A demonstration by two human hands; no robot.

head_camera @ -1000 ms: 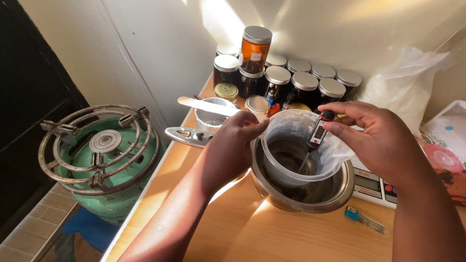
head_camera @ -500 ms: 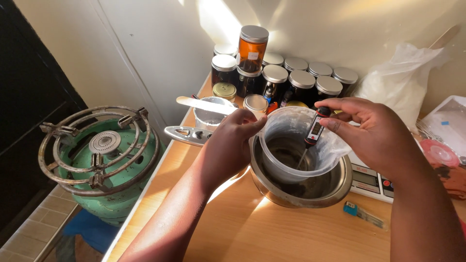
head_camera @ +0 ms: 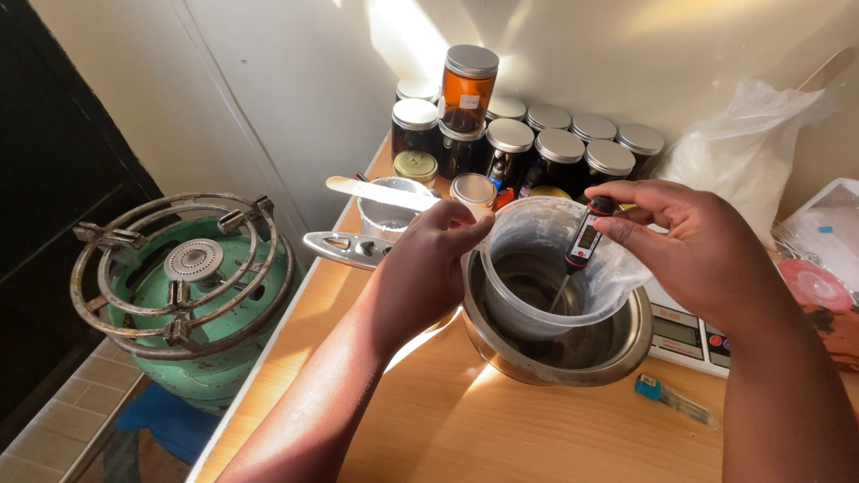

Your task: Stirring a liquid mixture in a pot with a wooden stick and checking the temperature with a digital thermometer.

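The thin metal probe of the black digital thermometer (head_camera: pixel 583 241) blurred behind the translucent plastic jug (head_camera: pixel 537 277); the white kitchen scale (head_camera: pixel 689 335) lay half hidden under the right hand (head_camera: pixel 707 259).

Walls: plain cream wall (head_camera: pixel 268 80) behind the counter, sunlit patches near its top.
Counter: pale wooden counter (head_camera: pixel 537 438), warm light across it, its back edge against the wall.
Floor: tan tiles (head_camera: pixel 54 411) at lower left.
Left: a dark opening (head_camera: pixel 45 161) fills that side.
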